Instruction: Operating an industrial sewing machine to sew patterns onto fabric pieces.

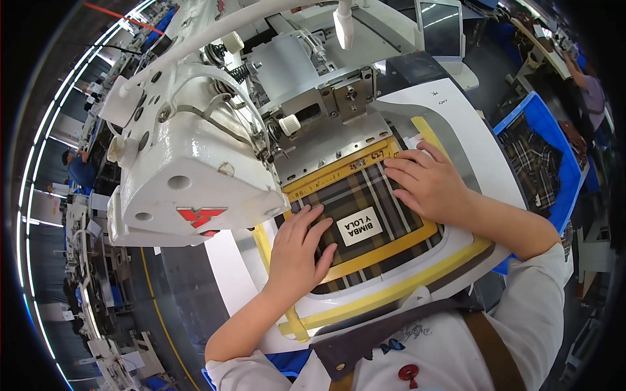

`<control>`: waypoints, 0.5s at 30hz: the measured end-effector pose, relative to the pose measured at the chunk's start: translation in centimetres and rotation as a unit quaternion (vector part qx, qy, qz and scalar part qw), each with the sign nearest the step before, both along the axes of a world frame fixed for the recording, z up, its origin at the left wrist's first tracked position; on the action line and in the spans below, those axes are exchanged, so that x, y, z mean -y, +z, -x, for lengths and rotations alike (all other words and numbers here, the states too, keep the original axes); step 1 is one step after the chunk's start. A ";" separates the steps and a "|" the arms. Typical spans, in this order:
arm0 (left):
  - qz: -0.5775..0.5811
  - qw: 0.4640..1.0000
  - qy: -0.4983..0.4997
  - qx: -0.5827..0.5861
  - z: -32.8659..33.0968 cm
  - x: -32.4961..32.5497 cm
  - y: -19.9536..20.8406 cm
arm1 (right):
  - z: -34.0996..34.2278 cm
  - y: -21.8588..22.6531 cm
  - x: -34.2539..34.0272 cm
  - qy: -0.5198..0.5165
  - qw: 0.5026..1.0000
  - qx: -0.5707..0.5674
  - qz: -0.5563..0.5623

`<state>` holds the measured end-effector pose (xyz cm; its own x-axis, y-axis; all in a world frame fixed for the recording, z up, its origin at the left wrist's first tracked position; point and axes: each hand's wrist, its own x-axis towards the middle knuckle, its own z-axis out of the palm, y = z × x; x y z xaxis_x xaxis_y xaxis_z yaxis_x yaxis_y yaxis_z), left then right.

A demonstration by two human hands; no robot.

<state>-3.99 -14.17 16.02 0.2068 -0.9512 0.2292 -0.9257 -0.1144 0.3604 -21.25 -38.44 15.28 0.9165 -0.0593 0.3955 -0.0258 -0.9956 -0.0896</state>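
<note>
Plaid fabric [398, 208] in dark grey, brown and white lies under a yellow frame [385, 251] on the sewing machine's bed. A white label [359, 226] with dark print sits on the plaid. My left hand [298, 244] rests on the left side of the frame and fabric, fingers spread. Across from it, my right hand [427, 182] lies on the right side with its fingers stretched toward the frame's far corner. The white sewing machine head [189, 163] stands just beyond my left hand, and its metal clamp plate [339, 153] borders the frame's far edge.
A white template sheet edged with yellow tape [398, 293] surrounds the work. At the right, a blue bin [531, 107] holds plaid pieces. A screen [441, 29] stands at the back. Other people and machines line the far left, and another person [590, 94] is at the far right.
</note>
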 end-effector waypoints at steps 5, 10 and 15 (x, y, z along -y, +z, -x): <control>0.010 1.000 0.007 -0.006 0.0 -0.1 -0.3 | 0.2 0.1 -0.3 -0.004 1.000 -0.018 0.014; 0.013 1.000 0.008 -0.003 0.1 0.0 -0.2 | 0.2 0.0 0.0 0.001 1.000 -0.017 0.012; 0.014 1.000 0.012 -0.001 -0.1 -0.2 -0.5 | -0.2 -0.1 0.0 0.012 1.000 -0.012 0.012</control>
